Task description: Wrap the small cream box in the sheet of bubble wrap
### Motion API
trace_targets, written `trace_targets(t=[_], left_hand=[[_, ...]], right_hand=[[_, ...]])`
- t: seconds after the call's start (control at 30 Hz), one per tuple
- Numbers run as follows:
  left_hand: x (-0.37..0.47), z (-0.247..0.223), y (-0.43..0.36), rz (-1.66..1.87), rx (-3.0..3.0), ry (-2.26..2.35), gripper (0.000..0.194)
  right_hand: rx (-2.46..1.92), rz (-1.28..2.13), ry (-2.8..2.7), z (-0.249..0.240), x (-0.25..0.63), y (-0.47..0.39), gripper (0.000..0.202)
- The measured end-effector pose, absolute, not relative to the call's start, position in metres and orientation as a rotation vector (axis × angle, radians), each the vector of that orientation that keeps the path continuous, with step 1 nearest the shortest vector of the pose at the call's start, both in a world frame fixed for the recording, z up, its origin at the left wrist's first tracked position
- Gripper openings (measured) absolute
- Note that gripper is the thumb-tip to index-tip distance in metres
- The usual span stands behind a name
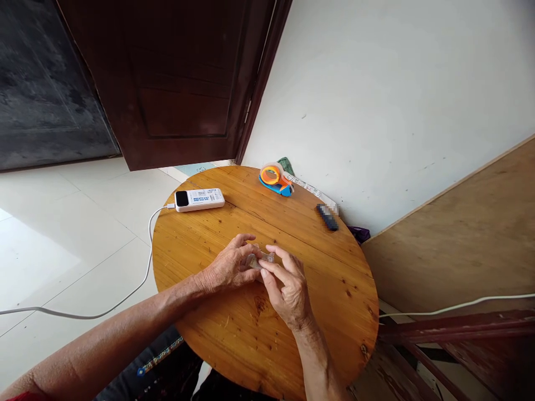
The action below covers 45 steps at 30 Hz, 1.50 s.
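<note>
Between my hands, over the middle of the round wooden table, is a small clear plastic piece, partly covered by fingers so its exact kind does not show. My left hand grips it from the left, with thumb and fingers around its side. From the right, my right hand pinches its other end, thumb and index finger close together near its front edge.
On the round table lie a white power bank with a white cable, an orange and blue tape dispenser and a dark, blurred-out object. A wall and a brown door stand behind.
</note>
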<state>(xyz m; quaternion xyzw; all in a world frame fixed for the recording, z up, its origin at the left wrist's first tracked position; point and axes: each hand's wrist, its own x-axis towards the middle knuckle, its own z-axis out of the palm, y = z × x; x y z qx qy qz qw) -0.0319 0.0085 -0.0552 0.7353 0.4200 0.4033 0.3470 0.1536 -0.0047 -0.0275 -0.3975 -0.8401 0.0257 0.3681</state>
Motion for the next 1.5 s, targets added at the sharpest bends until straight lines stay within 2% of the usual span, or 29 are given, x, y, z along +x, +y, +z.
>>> trace_targets(t=[0.17,0.37,0.47,0.67,0.93,1.23,1.5], left_hand=[[-0.033,-0.049,0.007,0.998,1.875,1.095,0.030],[-0.034,-0.049,0.007,0.984,1.886,1.101,0.031],[-0.034,-0.050,0.007,0.974,1.902,1.100,0.030],[-0.033,-0.052,0.008,0.983,1.913,1.106,0.028],[-0.033,-0.054,0.008,1.011,1.924,1.119,0.030],[-0.032,-0.052,0.007,1.019,1.904,1.104,0.023],[-0.030,-0.055,0.005,1.059,1.910,1.141,0.019]], right_hand=[[-1.108,0.329,-1.961,-0.029,0.161,-0.001,0.024],[-1.196,0.792,-1.964,-0.035,0.179,0.007,0.061],[-1.158,0.833,-2.049,-0.034,0.178,0.005,0.067],[-1.176,0.551,-2.120,-0.032,0.168,0.002,0.052],[-1.083,0.464,-2.156,-0.029,0.165,0.001,0.025],[-1.081,0.549,-2.175,-0.026,0.170,0.003,0.016],[-1.108,0.585,-2.153,-0.027,0.170,0.002,0.016]])
